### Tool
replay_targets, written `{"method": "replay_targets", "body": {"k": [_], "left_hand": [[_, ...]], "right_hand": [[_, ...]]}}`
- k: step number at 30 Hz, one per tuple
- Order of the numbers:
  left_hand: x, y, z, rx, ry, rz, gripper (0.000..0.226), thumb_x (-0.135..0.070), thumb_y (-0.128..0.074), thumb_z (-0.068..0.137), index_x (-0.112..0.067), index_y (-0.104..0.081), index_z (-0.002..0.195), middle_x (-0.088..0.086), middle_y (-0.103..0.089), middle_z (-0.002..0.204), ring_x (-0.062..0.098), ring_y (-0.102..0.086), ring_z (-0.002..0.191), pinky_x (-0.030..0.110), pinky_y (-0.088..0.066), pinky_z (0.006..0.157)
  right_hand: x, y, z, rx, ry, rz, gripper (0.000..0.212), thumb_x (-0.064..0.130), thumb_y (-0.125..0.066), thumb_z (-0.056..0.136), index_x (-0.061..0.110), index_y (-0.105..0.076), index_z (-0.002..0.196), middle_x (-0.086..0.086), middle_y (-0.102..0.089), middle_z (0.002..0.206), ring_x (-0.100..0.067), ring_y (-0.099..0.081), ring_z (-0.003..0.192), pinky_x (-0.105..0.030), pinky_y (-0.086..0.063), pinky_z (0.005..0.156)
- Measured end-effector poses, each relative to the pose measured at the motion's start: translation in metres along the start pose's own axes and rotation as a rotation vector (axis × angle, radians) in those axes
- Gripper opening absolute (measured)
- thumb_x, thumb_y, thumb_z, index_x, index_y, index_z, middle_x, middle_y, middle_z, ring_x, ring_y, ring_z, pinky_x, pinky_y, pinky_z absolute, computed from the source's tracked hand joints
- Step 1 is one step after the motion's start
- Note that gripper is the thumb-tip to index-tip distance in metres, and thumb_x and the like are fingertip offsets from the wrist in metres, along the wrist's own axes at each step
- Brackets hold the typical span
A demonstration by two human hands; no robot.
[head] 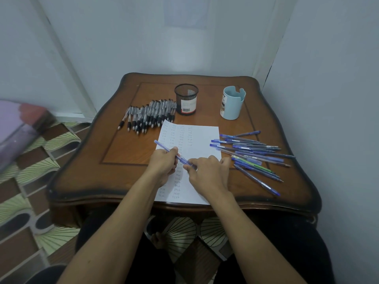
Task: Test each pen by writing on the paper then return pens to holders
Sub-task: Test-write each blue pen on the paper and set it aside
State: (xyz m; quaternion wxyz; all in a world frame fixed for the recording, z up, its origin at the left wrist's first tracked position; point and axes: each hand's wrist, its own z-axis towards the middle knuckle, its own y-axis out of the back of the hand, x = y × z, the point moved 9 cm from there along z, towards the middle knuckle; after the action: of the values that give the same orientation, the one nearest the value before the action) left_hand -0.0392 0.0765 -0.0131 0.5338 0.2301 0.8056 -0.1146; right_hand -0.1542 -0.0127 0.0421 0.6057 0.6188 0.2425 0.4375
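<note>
A blue pen (164, 147) slants over the sheet of paper (196, 138), its far end pointing up and left; the left hand (164, 160) has its fingers curled round the pen's middle, and the right hand (207, 173) pinches the near end between thumb and fingertips; whether the pen touches the sheet cannot be told. The paper lies near the front of the brown wooden surface (82, 171) and bears columns of small handwritten words; both hands are above its lower half.

At the back stand two holders, well apart; the black mesh holder (186, 99) is upright with a white label on its side, and its mouth shows only its own mesh wall; the pale blue holder (232, 103) to its right is upright with a notch cut in its rim, and only its own inner wall shows inside.

A row of black-grip pens (149, 113) lies flat just left of the mesh holder, tips toward the person, the nearest ones touching the paper's top corner; a loose heap of blue pens (252, 152) lies right of the paper, crossing one another, a green one among them.
</note>
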Motion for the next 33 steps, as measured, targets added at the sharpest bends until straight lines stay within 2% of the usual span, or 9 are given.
{"method": "replay_targets", "body": {"k": [4,6,12,15,19,23,25,29,33], "left_hand": [[-0.007,-0.010,-0.001,0.116,-0.062,0.045,0.032,-0.025,-0.049,0.106,-0.004,-0.059,0.083,0.000,-0.043,0.058,0.009,-0.034,0.048,0.024,-0.031,0.051],[-0.006,-0.013,0.000,0.139,-0.048,0.039,0.032,-0.025,-0.049,0.106,-0.004,-0.060,0.083,0.001,-0.044,0.059,0.008,-0.034,0.048,0.024,-0.030,0.051],[0.005,-0.015,0.004,0.004,0.049,0.009,0.030,-0.020,-0.048,0.105,-0.005,-0.059,0.081,0.003,-0.047,0.058,0.011,-0.034,0.045,0.025,-0.027,0.046],[0.005,-0.015,0.006,-0.043,0.041,0.019,0.029,-0.021,-0.047,0.105,-0.006,-0.059,0.083,0.002,-0.048,0.058,0.011,-0.035,0.046,0.025,-0.029,0.045],[0.000,-0.022,0.008,0.020,-0.038,0.097,0.035,-0.028,-0.045,0.106,-0.005,-0.059,0.083,0.001,-0.045,0.055,0.012,-0.034,0.048,0.027,-0.029,0.048],[-0.006,-0.032,0.003,0.125,-0.094,0.101,0.037,-0.029,-0.044,0.107,-0.006,-0.057,0.081,0.002,-0.043,0.059,0.011,-0.033,0.050,0.025,-0.029,0.050],[-0.004,-0.034,0.004,0.121,-0.073,0.100,0.036,-0.029,-0.043,0.107,-0.006,-0.057,0.083,0.001,-0.044,0.060,0.010,-0.034,0.049,0.025,-0.029,0.049],[-0.008,0.003,0.018,-0.051,-0.017,0.038,0.032,-0.030,-0.044,0.107,-0.007,-0.057,0.089,0.000,-0.042,0.061,0.011,-0.032,0.050,0.027,-0.028,0.049],[-0.024,0.017,0.025,-0.057,-0.070,0.022,0.036,-0.029,-0.043,0.108,-0.007,-0.055,0.083,0.002,-0.039,0.061,0.013,-0.028,0.050,0.028,-0.026,0.051]], "right_hand": [[-0.016,-0.006,0.003,0.086,-0.084,0.199,0.034,0.054,-0.047,0.100,0.035,-0.072,0.113,0.010,-0.072,0.101,-0.014,-0.057,0.102,-0.041,-0.022,0.092],[-0.020,-0.005,0.004,0.091,-0.088,0.227,0.034,0.054,-0.047,0.100,0.035,-0.073,0.111,0.011,-0.072,0.100,-0.013,-0.058,0.101,-0.042,-0.021,0.093],[-0.012,0.008,0.001,-0.008,-0.030,-0.016,0.034,0.053,-0.046,0.100,0.036,-0.071,0.114,0.008,-0.071,0.096,-0.016,-0.054,0.101,-0.044,-0.022,0.092],[-0.009,0.012,0.000,-0.037,-0.018,-0.070,0.034,0.052,-0.048,0.100,0.034,-0.071,0.115,0.007,-0.071,0.096,-0.016,-0.054,0.101,-0.044,-0.024,0.094],[-0.022,0.004,0.003,0.072,-0.108,0.102,0.035,0.054,-0.049,0.099,0.033,-0.073,0.113,0.008,-0.072,0.097,-0.015,-0.057,0.097,-0.044,-0.022,0.097],[-0.036,-0.005,0.005,0.199,-0.170,0.256,0.034,0.054,-0.049,0.099,0.033,-0.075,0.105,0.008,-0.071,0.091,-0.013,-0.053,0.086,-0.045,-0.023,0.098],[-0.034,0.000,0.005,0.162,-0.157,0.201,0.033,0.053,-0.050,0.099,0.032,-0.075,0.102,0.008,-0.070,0.086,-0.012,-0.054,0.085,-0.046,-0.022,0.101],[-0.035,0.015,-0.004,0.020,-0.085,-0.062,0.026,0.045,-0.052,0.099,0.031,-0.074,0.095,0.011,-0.063,0.078,-0.014,-0.057,0.089,-0.044,-0.023,0.099],[-0.044,0.012,-0.009,0.054,-0.101,-0.130,0.029,0.045,-0.048,0.101,0.031,-0.073,0.096,0.012,-0.062,0.081,-0.014,-0.056,0.092,-0.044,-0.025,0.096]]}}
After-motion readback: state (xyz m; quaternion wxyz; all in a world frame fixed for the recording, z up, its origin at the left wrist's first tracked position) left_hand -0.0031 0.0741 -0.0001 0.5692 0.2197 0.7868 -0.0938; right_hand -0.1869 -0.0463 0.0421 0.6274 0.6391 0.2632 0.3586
